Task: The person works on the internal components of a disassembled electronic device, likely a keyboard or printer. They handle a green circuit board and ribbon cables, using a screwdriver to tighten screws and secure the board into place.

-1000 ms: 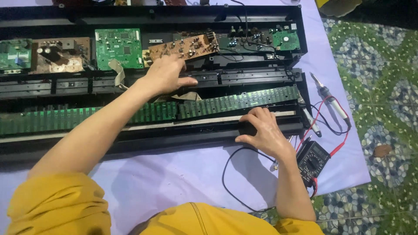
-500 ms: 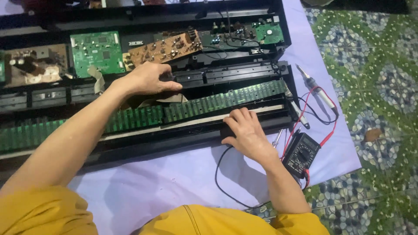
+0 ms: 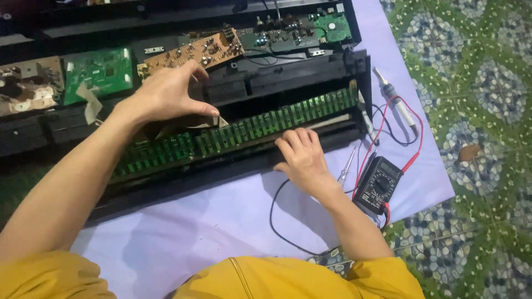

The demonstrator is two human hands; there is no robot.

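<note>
Patterned green mosaic floor (image 3: 487,111) under a pale lilac cloth (image 3: 221,221), with an opened black keyboard chassis (image 3: 310,77) lying across it. Left hand (image 3: 166,94) over the middle of the chassis, fingers curled, thumb and forefinger pinching a beige ribbon cable (image 3: 191,124) just above the long green contact strip (image 3: 249,130). Right hand (image 3: 302,155) flat, palm down, fingers loosely spread, holding nothing, resting on the front edge of the chassis with fingertips touching the green contact strip. Behind the left hand: brown circuit board (image 3: 194,52), green circuit board (image 3: 100,72) to its left, darker green board (image 3: 299,30) at far right. Right of the right hand, on the cloth: black multimeter (image 3: 378,184) with red lead (image 3: 413,130), small screwdriver (image 3: 345,167) just beside the hand, soldering iron (image 3: 394,101) farther back. Yellow sleeves (image 3: 288,279) at bottom.
</note>
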